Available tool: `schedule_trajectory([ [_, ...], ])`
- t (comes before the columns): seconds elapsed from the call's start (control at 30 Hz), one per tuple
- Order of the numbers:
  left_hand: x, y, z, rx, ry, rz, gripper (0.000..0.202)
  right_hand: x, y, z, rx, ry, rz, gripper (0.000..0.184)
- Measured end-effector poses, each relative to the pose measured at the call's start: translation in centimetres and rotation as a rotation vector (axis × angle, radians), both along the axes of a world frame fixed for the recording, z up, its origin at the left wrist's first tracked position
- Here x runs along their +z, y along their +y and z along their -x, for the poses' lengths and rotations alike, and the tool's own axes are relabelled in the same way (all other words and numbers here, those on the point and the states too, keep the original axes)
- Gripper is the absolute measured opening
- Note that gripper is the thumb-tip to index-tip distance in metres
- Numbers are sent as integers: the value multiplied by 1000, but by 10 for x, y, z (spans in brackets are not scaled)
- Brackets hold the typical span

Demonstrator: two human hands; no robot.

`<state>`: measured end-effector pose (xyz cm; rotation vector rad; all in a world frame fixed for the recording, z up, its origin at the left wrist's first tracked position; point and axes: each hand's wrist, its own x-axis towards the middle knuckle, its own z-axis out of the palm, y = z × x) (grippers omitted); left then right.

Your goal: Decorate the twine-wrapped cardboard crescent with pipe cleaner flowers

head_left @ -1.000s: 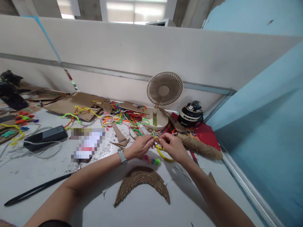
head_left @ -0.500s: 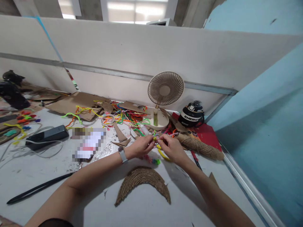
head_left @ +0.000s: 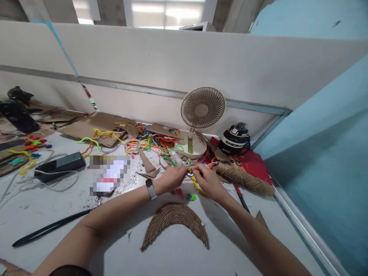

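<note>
My left hand (head_left: 171, 178) and my right hand (head_left: 209, 182) meet just above the white table (head_left: 57, 207), fingertips pinched together on a yellow pipe cleaner (head_left: 196, 185) that curls down between them. A small cluster of pink and green pipe-cleaner pieces (head_left: 186, 195) lies right under the hands. A watch sits on my left wrist. In front of the hands, nearer to me, lies a crescent of coiled brown twine (head_left: 174, 221).
A beige desk fan (head_left: 202, 111) stands behind the hands, beside a black jar (head_left: 233, 140) on a red sheet. A twine-wrapped cone (head_left: 244, 179) lies at right. Loose pipe cleaners (head_left: 149, 141), cardboard scraps, a black power bank (head_left: 60, 165) and a long black tool (head_left: 51, 228) lie at left.
Both hands have stayed pinched on the yellow pipe cleaner, working it slightly. The view has shifted a little, nothing else on the table has moved.
</note>
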<state>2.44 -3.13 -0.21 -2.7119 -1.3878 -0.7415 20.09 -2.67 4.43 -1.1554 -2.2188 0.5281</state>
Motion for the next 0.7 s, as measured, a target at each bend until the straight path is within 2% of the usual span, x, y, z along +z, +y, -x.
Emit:
schedule_trajectory([
  [0.1, -1, -2, 1, 19, 30, -51, 18, -6, 3, 5, -26, 286, 246, 20],
  [0.23, -2, -2, 3, 25, 53, -113, 23, -9, 3, 12, -28, 643, 669, 30],
  [0.33, -4, 0, 5, 7, 55, -150, 26, -8, 3, 15, 13, 715, 792, 36],
  [0.4, -4, 2, 6, -2, 3, -180, 27, -9, 3, 15, 31, 707, 760, 34],
  [0.47, -2, 3, 6, 2, -139, -195, 29, -11, 4, 13, 34, 650, 563, 29],
  [0.57, 6, 0, 4, -10, -450, -92, 32, -15, 4, 6, 56, 441, -48, 17],
  [0.63, 16, -3, 3, -46, -650, 106, 24, -17, 3, 0, 118, 305, -423, 11],
  [0.7, 26, -6, 2, -134, -830, 410, 33, -18, 4, -5, 154, 238, -635, 13],
])
